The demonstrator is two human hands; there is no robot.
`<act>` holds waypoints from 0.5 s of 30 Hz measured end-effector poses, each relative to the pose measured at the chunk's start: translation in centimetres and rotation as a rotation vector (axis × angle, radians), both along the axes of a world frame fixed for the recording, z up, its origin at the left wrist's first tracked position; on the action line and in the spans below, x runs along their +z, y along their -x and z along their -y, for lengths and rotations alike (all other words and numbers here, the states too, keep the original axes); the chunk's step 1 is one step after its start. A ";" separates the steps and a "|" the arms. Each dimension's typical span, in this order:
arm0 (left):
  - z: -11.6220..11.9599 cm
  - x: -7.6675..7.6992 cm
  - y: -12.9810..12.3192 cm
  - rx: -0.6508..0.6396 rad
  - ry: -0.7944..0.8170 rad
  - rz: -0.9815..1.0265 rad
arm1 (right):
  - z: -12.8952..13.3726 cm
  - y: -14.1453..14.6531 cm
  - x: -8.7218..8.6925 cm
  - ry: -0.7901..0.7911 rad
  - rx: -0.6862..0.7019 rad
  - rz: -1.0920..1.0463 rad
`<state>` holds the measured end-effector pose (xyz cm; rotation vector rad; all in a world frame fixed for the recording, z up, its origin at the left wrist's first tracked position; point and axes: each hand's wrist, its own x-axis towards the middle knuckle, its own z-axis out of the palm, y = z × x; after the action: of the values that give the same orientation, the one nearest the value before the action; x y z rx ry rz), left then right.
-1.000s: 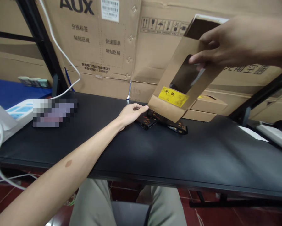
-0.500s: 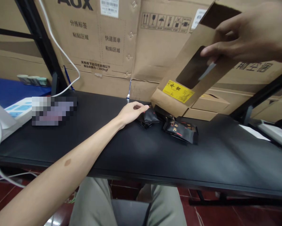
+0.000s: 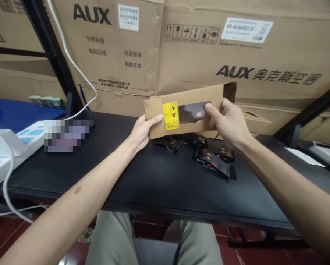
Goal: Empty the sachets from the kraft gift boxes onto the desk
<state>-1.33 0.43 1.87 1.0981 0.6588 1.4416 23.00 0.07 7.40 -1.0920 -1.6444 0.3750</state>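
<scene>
Kraft box (image 3: 188, 112) now level between left hand (image 3: 141, 134) and right hand (image 3: 228, 121).

Free room along the black tabletop (image 3: 159, 187) nearest me. Black sachets (image 3: 213, 159) obstruct the stretch under the kraft sleeve (image 3: 156, 110); cardboard cartons (image 3: 264, 73) wall the far edge, a power strip (image 3: 29, 134) the left.

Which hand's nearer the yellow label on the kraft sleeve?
Left. The left hand holds the sleeve at its left end, thumb right beside the yellow label. The right hand holds it past the window, farther off.
</scene>
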 end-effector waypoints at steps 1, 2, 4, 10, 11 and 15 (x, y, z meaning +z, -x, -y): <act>-0.1 -0.1 0.0 0.007 -0.006 -0.014 | -0.1 -0.1 -0.7 0.030 0.049 -0.045; -0.1 -0.1 0.0 0.007 -0.016 -0.030 | 0.0 -0.2 -1.1 0.056 0.082 -0.070; 0.0 -0.2 -0.1 -0.010 -0.040 -0.067 | 0.3 -0.3 -1.3 0.080 0.099 -0.065; 1.1 0.6 0.2 -0.112 -0.128 -0.188 | 1.7 -0.8 0.1 -0.043 0.060 0.082; 1.2 0.8 0.2 -0.138 -0.131 -0.199 | 1.9 -0.9 0.2 -0.066 0.065 0.092; 1.8 0.9 0.3 -0.270 -0.100 -0.232 | 2.7 -1.1 0.4 -0.113 0.081 0.100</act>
<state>-1.68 -1.34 2.76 1.3906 0.5792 1.1355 24.09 -2.60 7.81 -0.9758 -1.7803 0.2800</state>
